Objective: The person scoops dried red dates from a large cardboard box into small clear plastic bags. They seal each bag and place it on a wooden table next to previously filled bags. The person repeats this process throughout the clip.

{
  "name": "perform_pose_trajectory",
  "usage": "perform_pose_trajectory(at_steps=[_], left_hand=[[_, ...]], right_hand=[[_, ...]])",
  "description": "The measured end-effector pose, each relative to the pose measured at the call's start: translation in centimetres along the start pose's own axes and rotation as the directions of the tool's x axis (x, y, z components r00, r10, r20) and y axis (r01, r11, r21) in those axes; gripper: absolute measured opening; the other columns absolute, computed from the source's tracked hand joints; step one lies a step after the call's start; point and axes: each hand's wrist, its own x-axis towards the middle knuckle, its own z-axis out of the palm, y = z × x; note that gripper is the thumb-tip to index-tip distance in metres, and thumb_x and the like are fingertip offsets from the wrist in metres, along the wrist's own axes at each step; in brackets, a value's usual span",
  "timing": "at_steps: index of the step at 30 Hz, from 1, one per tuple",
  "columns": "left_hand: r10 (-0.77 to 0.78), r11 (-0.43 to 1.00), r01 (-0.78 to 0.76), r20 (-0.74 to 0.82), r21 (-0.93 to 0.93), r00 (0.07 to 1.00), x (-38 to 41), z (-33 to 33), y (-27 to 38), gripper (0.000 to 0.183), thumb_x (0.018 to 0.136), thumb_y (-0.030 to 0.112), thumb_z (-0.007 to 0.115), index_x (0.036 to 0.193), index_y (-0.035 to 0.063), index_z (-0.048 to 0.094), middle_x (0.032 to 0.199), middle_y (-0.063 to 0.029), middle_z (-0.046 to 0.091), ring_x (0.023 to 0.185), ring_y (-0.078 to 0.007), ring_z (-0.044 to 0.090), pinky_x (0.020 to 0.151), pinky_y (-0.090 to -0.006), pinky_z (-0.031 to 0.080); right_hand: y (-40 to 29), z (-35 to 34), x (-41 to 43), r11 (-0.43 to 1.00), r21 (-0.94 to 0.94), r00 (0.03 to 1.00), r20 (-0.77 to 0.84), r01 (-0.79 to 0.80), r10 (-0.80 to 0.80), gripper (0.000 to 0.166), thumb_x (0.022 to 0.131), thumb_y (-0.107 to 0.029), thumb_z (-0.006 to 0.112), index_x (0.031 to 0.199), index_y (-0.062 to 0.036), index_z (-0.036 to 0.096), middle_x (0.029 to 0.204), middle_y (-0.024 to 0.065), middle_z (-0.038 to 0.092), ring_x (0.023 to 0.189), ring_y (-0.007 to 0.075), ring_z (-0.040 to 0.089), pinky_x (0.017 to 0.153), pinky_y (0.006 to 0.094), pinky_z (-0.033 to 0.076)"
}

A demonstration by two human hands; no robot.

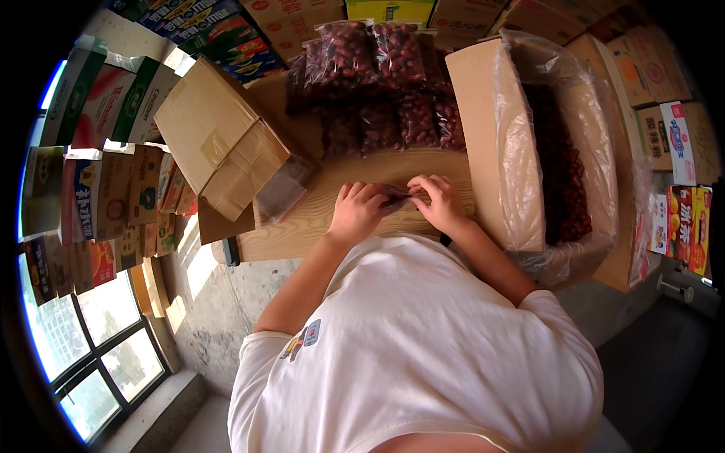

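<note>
My left hand [359, 208] and my right hand [438, 201] meet over the near part of a wood-grain table [340, 175]. Between them they hold a clear plastic bag [396, 196], pinched at its right end by my right hand, while the fingers of my left hand close on its other side. Whatever lies inside the bag is too dark to tell. Beyond the hands, filled zip bags of dried red dates [348, 54] are stacked and lined up. To the right, a lined cardboard carton [481, 141] holds loose red dates [566, 187].
An opened cardboard box [226, 141] stands tilted at the table's left, with flat empty zip bags [281, 195] at its right side. Stacked product cartons [116, 192] rise beside the window at left. More cartons [651, 68] stand behind and at right.
</note>
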Motion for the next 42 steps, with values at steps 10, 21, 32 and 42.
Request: perform_pose_trajectory(at_steps=[10,21,32,42], left_hand=[[-0.012,1.000,0.011,-0.039,-0.015,0.999,0.3,0.6,-0.5,0.014,0.073,0.010,0.075,0.085,0.0114,0.068,0.091,0.0012,0.069,0.087,-0.0210,0.059,0.081,-0.0366,0.043],[-0.173,0.982,0.168,-0.061,-0.085,0.983,0.1,1.1,-0.2,0.008,0.075,0.008,0.072,0.079,0.0125,0.066,0.086,0.0010,0.070,0.086,-0.0224,0.060,0.080,-0.0375,0.042],[-0.187,0.980,0.180,-0.083,-0.084,0.979,0.0,1.1,0.2,0.008,0.074,0.008,0.073,0.077,0.0123,0.066,0.083,0.0015,0.070,0.085,-0.0224,0.060,0.080,-0.0374,0.042],[-0.193,0.977,0.183,-0.090,-0.107,0.977,-0.1,1.3,0.1,0.010,0.074,0.009,0.073,0.078,0.0129,0.066,0.080,0.0012,0.068,0.083,-0.0228,0.059,0.080,-0.0383,0.041]], right_hand=[[1.5,0.4,0.6,0.999,-0.049,1.000,0.024,0.001,0.001,0.014,0.072,-0.013,0.077,0.077,-0.0108,0.065,0.080,-0.0003,0.065,0.084,0.0232,0.060,0.079,0.0380,0.044],[1.5,0.4,1.1,0.999,0.005,0.999,0.001,-0.037,0.037,0.017,0.069,-0.015,0.080,0.076,-0.0107,0.066,0.080,0.0006,0.066,0.084,0.0242,0.061,0.079,0.0376,0.046],[1.9,0.4,1.0,0.999,0.040,0.999,0.043,-0.025,0.023,0.018,0.068,-0.011,0.080,0.075,-0.0098,0.064,0.088,-0.0003,0.064,0.087,0.0243,0.061,0.077,0.0381,0.048],[1.2,1.4,1.7,0.998,0.048,0.997,0.066,-0.030,0.027,0.024,0.065,-0.007,0.082,0.079,-0.0082,0.063,0.105,0.0028,0.062,0.093,0.0238,0.064,0.076,0.0370,0.050]])
